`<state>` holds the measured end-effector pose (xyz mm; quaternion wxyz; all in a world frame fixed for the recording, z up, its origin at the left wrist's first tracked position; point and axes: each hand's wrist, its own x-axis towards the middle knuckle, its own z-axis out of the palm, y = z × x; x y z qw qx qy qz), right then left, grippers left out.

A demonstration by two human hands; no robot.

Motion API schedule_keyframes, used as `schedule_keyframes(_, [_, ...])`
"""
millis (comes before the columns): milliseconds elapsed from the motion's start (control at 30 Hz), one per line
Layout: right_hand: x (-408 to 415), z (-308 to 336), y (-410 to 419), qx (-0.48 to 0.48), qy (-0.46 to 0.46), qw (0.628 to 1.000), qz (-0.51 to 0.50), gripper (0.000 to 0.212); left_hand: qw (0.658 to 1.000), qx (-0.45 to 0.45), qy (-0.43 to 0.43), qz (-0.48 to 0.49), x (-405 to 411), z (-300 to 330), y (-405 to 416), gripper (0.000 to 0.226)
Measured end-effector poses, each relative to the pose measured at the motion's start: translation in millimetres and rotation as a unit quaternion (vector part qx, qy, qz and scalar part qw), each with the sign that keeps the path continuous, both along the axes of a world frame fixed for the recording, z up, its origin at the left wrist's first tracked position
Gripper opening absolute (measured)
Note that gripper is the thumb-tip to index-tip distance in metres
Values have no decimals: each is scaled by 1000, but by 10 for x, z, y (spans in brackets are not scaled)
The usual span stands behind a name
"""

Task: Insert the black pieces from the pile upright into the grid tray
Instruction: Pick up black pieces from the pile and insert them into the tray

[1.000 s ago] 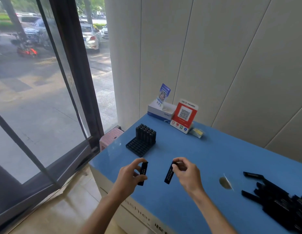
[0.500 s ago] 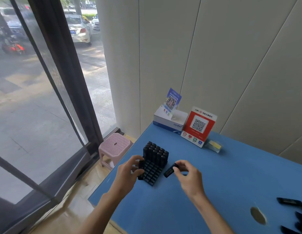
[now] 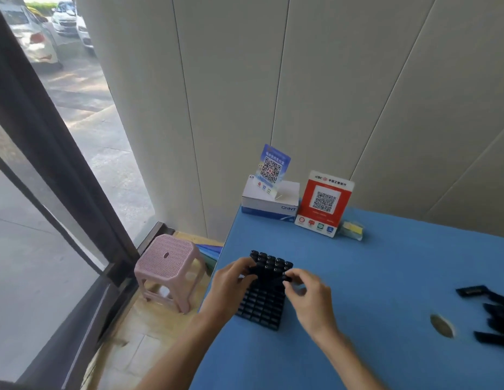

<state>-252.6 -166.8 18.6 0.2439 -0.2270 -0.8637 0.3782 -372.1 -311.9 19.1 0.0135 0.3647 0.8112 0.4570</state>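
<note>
Insertion step. Left hand [image 3: 231, 282] and right hand [image 3: 307, 294] each pinch a black piece at the filled rows of the grid tray [image 3: 259, 308], lower centre. Next, probably: seat both upright in adjacent empty cells. Tray is rigid black lattice; pile [image 3: 492, 313] at right edge.

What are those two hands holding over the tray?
Each hand, left and right, pinches a black piece at its top; the left one is mostly hidden.

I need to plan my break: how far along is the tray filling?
The grid tray's far rows hold upright pieces. Both the left hand and right hand are at the filled rows' edge. The near cells are empty, and a pile remains.
</note>
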Motion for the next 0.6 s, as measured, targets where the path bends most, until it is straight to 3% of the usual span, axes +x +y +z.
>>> schedule_keyframes(233, [-171,-79,-233,91,-81,991,-56,13,997,15,-17,-78,-230,-92,-25,22])
schedule_keyframes(433, [-274,-73,-302,115,-82,986,-94,16,991,20,26,-131,-342,-202,11,31])
schedule_keyframes(600, [-346,-62,-343,139,-85,982,-92,18,991,-17,45,-122,-359,-162,21,25])
